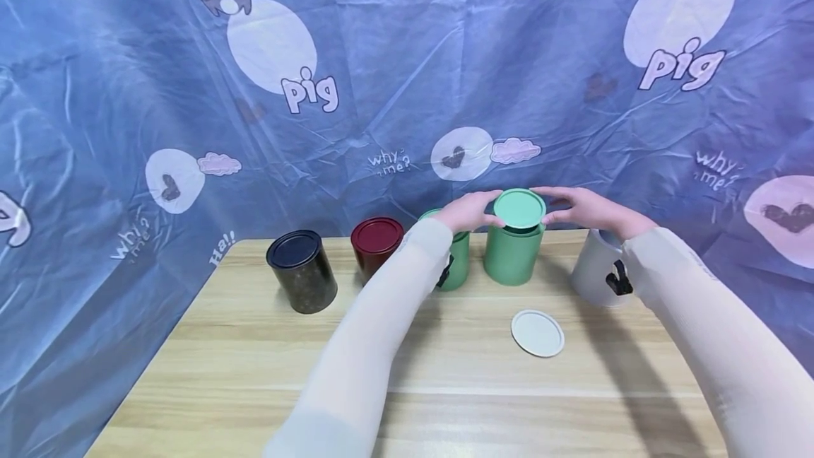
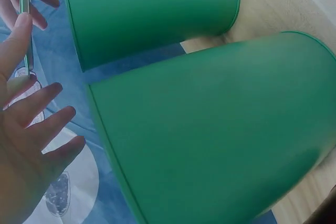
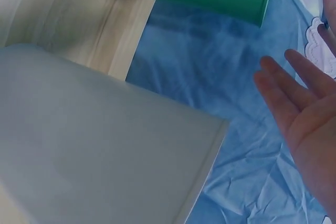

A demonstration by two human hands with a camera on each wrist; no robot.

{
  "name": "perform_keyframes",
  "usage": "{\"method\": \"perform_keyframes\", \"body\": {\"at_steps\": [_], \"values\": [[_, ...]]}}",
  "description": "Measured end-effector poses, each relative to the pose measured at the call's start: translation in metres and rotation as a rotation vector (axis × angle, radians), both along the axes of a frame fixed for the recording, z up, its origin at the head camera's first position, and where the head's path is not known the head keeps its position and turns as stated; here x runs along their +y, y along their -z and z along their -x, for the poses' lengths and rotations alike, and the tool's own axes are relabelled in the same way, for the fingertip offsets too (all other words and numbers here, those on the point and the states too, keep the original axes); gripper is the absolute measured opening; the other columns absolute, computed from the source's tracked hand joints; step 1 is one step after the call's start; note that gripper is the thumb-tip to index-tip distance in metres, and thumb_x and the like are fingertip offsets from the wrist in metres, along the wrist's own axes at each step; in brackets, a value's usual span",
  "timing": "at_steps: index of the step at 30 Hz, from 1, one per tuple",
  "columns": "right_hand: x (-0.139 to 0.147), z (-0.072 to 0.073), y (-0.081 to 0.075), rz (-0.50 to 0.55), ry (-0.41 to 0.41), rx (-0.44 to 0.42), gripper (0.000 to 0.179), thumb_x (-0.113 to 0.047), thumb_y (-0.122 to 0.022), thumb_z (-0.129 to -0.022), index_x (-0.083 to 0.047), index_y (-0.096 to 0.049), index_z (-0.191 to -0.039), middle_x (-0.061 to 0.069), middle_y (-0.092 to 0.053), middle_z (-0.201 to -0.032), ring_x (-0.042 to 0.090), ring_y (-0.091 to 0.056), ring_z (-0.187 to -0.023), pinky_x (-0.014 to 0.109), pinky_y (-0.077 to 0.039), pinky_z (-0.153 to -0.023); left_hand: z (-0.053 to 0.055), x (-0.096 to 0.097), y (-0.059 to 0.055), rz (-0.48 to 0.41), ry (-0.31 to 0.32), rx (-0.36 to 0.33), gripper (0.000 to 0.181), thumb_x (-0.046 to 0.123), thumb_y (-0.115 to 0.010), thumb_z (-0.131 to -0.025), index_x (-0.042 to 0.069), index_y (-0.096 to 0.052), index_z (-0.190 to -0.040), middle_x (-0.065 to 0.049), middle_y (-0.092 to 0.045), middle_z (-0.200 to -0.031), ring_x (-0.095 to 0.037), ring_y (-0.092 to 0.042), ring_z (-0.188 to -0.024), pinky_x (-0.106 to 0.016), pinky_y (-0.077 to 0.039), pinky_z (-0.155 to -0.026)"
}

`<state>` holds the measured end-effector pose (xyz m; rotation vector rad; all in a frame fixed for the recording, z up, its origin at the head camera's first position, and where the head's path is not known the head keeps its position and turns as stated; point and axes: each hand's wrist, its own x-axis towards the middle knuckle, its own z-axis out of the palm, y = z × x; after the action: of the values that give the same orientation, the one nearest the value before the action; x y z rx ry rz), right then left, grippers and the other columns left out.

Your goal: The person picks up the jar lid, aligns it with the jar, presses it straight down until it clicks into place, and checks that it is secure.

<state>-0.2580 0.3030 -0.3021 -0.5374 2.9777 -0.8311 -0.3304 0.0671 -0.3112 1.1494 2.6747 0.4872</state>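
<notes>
Both hands hold a light green round lid (image 1: 520, 208) by its opposite edges, tilted above a green can (image 1: 511, 259). The left hand (image 1: 469, 212) pinches the lid's left edge between thumb and index finger, its other fingers spread in the left wrist view. On the far edge, the right hand (image 1: 588, 209) grips with thumb and fingers; in the right wrist view most of that grip runs out of frame. A dark gap shows between lid and can. A second green can (image 1: 456, 276) stands under the left wrist, partly covered by it.
A white can (image 1: 590, 276) stands beneath the right wrist, with a white lid (image 1: 538, 333) lying flat on the wooden table (image 1: 483, 401). Further left are a lidded dark red can (image 1: 372, 260) and a lidded black can (image 1: 307, 281). A blue printed cloth (image 1: 394, 34) hangs behind.
</notes>
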Motion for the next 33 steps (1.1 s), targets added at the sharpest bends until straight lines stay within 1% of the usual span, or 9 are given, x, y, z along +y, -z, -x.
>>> {"method": "perform_keyframes", "body": {"at_steps": [2, 6, 8, 13, 17, 20, 26, 33], "values": [[0.002, 0.002, -0.002, -0.017, 0.01, -0.005, 0.063, -0.018, -0.072, -0.087, 0.001, -0.045, -0.141, 0.029, -0.055, -0.131, 0.047, -0.055, -0.118, 0.059, -0.043, -0.099, 0.001, 0.003, -0.001, 0.02, -0.022, 0.0, 0.073, 0.043, -0.062, -0.092, 0.02, -0.029, -0.153, 0.002, -0.041, -0.152, -0.017, -0.041, -0.139, -0.032, -0.037, -0.111], [0.004, 0.007, -0.004, -0.033, 0.029, -0.035, 0.065, -0.022, -0.071, -0.088, 0.001, -0.044, -0.142, 0.029, -0.051, -0.136, 0.048, -0.05, -0.123, 0.061, -0.04, -0.101, 0.001, 0.006, -0.003, 0.041, -0.042, -0.007, 0.073, 0.043, -0.061, -0.093, 0.022, -0.028, -0.154, 0.002, -0.041, -0.153, -0.017, -0.04, -0.139, -0.034, -0.037, -0.111], [0.005, 0.008, -0.004, -0.032, 0.031, -0.043, 0.065, -0.022, -0.071, -0.088, 0.001, -0.044, -0.142, 0.029, -0.05, -0.137, 0.049, -0.049, -0.124, 0.061, -0.039, -0.102, 0.002, 0.007, -0.003, 0.042, -0.04, -0.005, 0.072, 0.043, -0.061, -0.093, 0.021, -0.029, -0.154, 0.002, -0.041, -0.153, -0.018, -0.04, -0.139, -0.035, -0.038, -0.111], [0.009, 0.011, 0.001, -0.024, 0.027, -0.046, 0.064, -0.021, -0.071, -0.088, 0.003, -0.044, -0.141, 0.029, -0.051, -0.137, 0.049, -0.048, -0.124, 0.06, -0.039, -0.102, 0.004, 0.011, -0.001, 0.035, -0.037, -0.019, 0.072, 0.043, -0.062, -0.093, 0.021, -0.029, -0.153, 0.003, -0.041, -0.153, -0.016, -0.04, -0.139, -0.032, -0.037, -0.111], [0.012, 0.012, 0.004, 0.012, 0.013, -0.069, 0.064, -0.017, -0.07, -0.089, 0.005, -0.042, -0.142, 0.031, -0.05, -0.136, 0.049, -0.049, -0.124, 0.059, -0.04, -0.102, 0.007, 0.014, 0.002, 0.03, -0.028, -0.022, 0.072, 0.043, -0.062, -0.093, 0.021, -0.03, -0.153, 0.003, -0.041, -0.152, -0.015, -0.041, -0.138, -0.031, -0.037, -0.111], [0.012, 0.014, 0.005, 0.038, 0.007, -0.092, 0.064, -0.016, -0.069, -0.09, 0.006, -0.04, -0.142, 0.033, -0.05, -0.136, 0.05, -0.047, -0.126, 0.059, -0.04, -0.102, 0.009, 0.015, 0.003, 0.035, -0.035, -0.029, 0.072, 0.043, -0.062, -0.093, 0.021, -0.03, -0.153, 0.003, -0.041, -0.152, -0.016, -0.041, -0.139, -0.031, -0.037, -0.112], [0.011, 0.016, 0.006, 0.043, 0.005, -0.115, 0.064, -0.015, -0.069, -0.089, 0.005, -0.04, -0.143, 0.034, -0.05, -0.134, 0.05, -0.045, -0.128, 0.061, -0.037, -0.104, 0.009, 0.015, 0.005, 0.047, -0.043, -0.045, 0.071, 0.042, -0.062, -0.093, 0.021, -0.03, -0.153, 0.003, -0.042, -0.152, -0.016, -0.041, -0.139, -0.033, -0.036, -0.113], [0.006, 0.019, 0.013, 0.044, -0.029, -0.118, 0.064, -0.016, -0.07, -0.088, 0.006, -0.041, -0.142, 0.033, -0.054, -0.13, 0.049, -0.05, -0.123, 0.058, -0.041, -0.102, 0.01, 0.012, 0.011, 0.08, -0.042, -0.039, 0.067, 0.042, -0.061, -0.093, 0.023, -0.034, -0.151, 0.005, -0.047, -0.148, -0.016, -0.043, -0.137, -0.036, -0.037, -0.112]]}}
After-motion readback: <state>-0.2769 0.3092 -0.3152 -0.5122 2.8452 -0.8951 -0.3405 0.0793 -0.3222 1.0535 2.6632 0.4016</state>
